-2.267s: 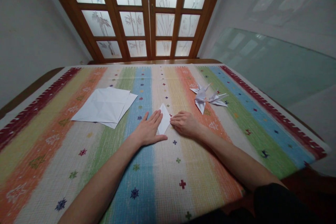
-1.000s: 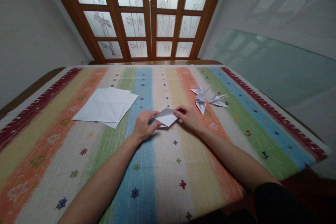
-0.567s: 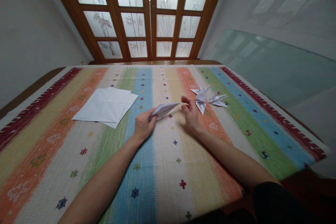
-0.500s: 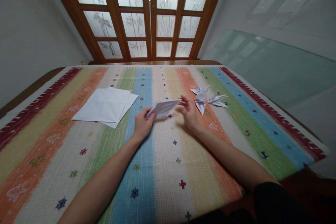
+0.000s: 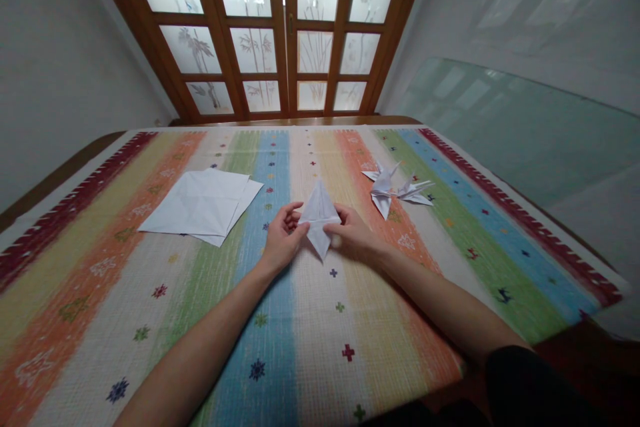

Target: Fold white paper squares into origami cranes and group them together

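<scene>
A white sheet of paper folded into a diamond (image 5: 321, 213) is held upright-pointed over the middle of the table, one tip away from me and one toward me. My left hand (image 5: 285, 233) pinches its left corner, thumb on the front face. On the right corner, my right hand (image 5: 354, 232) grips it the same way, thumb on top and fingers behind. A crease runs across the diamond's middle. The fingertips behind the paper are partly hidden.
Left of my hands lie white paper squares (image 5: 200, 200), overlapping. Folded paper cranes (image 5: 395, 188) rest at the right. A striped cloth (image 5: 240, 347) covers the table. Beyond its far edge stand wooden glass-paned doors (image 5: 287, 47); a glass panel (image 5: 520, 120) leans at the right wall.
The folded paper has turned from lying sideways to pointing away from me. My right hand, earlier with its fingers apart at the tip, now grips the right corner.
</scene>
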